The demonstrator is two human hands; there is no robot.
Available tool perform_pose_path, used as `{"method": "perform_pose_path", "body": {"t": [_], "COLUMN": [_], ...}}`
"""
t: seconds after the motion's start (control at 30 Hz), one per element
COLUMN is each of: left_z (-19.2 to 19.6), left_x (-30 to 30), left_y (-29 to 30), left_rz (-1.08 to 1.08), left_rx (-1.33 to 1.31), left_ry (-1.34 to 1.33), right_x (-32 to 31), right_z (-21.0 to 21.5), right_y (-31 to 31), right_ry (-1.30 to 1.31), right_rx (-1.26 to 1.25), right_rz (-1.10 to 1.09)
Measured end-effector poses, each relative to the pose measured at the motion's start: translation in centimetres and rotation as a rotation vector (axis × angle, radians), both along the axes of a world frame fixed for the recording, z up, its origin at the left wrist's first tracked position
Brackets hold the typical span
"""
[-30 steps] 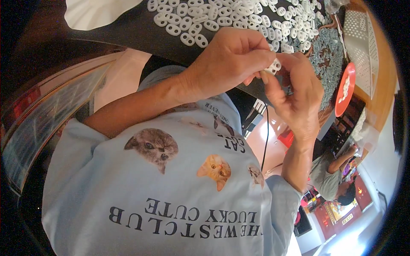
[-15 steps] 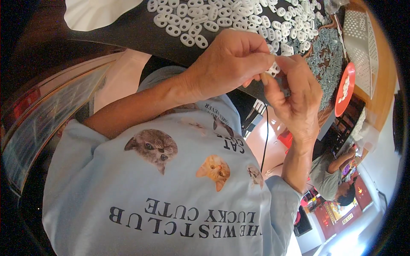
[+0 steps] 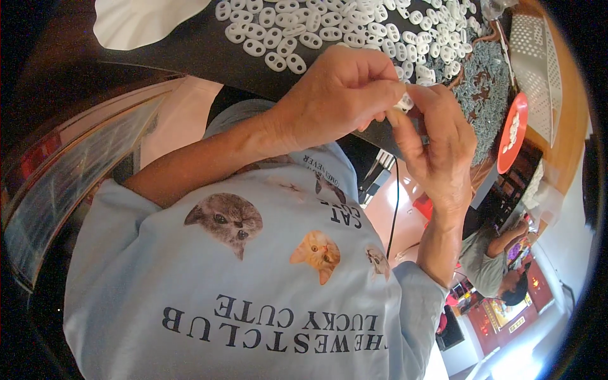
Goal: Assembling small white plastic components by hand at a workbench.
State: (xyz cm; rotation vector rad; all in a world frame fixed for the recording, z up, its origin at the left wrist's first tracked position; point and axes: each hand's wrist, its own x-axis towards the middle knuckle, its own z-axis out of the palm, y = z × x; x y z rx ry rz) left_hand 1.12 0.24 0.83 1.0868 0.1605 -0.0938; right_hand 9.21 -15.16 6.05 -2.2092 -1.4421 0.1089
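My left hand (image 3: pixel 342 95) and my right hand (image 3: pixel 440 149) meet above the near edge of a dark table (image 3: pixel 190 47). Their fingertips pinch one small white oval piece (image 3: pixel 405 102) between them, and fingers hide most of it. Several more white oval pieces with two holes (image 3: pixel 297 35) lie spread on the table just beyond my left hand. A heap of small grey parts (image 3: pixel 481 88) sits past my right hand.
A red dish (image 3: pixel 513 133) with a few white pieces stands at the right, next to a white perforated basket (image 3: pixel 532 57). A white sheet (image 3: pixel 139 22) lies at the far left. Another person (image 3: pixel 494 266) sits low at the right.
Both hands stay in the same spot. The fingertips have shifted slightly around the small white piece.
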Motion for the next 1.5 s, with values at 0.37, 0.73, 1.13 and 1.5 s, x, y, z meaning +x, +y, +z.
{"method": "perform_pose_path", "body": {"t": [0.37, 0.73, 1.13, 1.5], "left_z": [0.2, 0.2, -0.7, -0.9], "left_x": [0.1, 0.0, -0.1, 0.0], "left_y": [0.0, 0.0, -0.3, -0.1], "left_rz": [0.000, -0.028, -0.039, -0.088], "left_rx": [0.003, 0.015, 0.156, 0.289], "left_ry": [-0.003, -0.026, -0.125, -0.191], "right_x": [0.0, 0.5, 0.2, 0.2], "right_z": [-1.0, -0.7, -1.2, -2.1], "right_y": [0.0, -0.5, -0.5, -0.4], "right_ry": [-0.181, -0.062, 0.033, -0.026], "right_rx": [-0.072, -0.110, -0.136, -0.048], "right_rz": [-0.003, 0.079, 0.074, 0.129]}}
